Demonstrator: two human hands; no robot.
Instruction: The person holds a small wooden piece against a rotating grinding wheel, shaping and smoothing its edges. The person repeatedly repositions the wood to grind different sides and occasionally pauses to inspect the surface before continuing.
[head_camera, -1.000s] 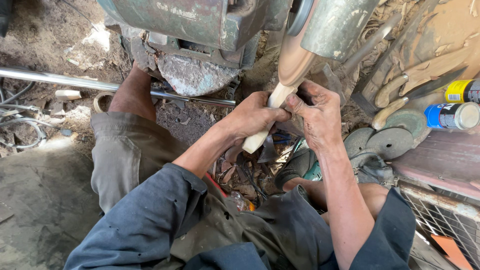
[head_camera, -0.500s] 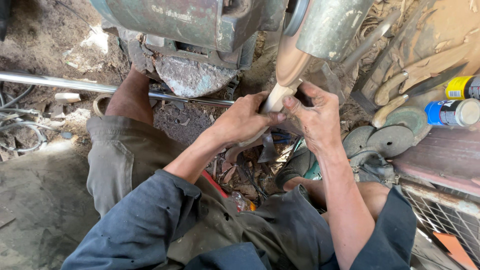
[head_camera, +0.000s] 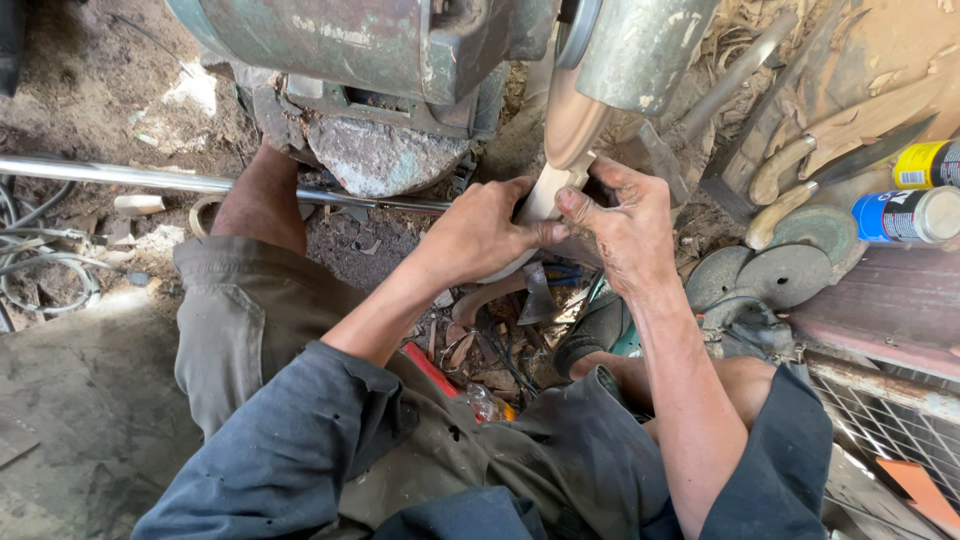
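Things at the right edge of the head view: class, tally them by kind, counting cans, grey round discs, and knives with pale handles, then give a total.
Cans: 2, a yellow can and a blue and white can
Grey round discs: 2, disc and disc
Knives with pale handles: 2, upper knife and lower knife
Total: 6

Both hands, left (head_camera: 480, 235) and right (head_camera: 625, 220), around a pale wooden piece (head_camera: 545, 190) against the grinder wheel (head_camera: 570, 120).

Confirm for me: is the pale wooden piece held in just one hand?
No, both the left hand and the right hand grip the pale wooden piece up at the sanding wheel.
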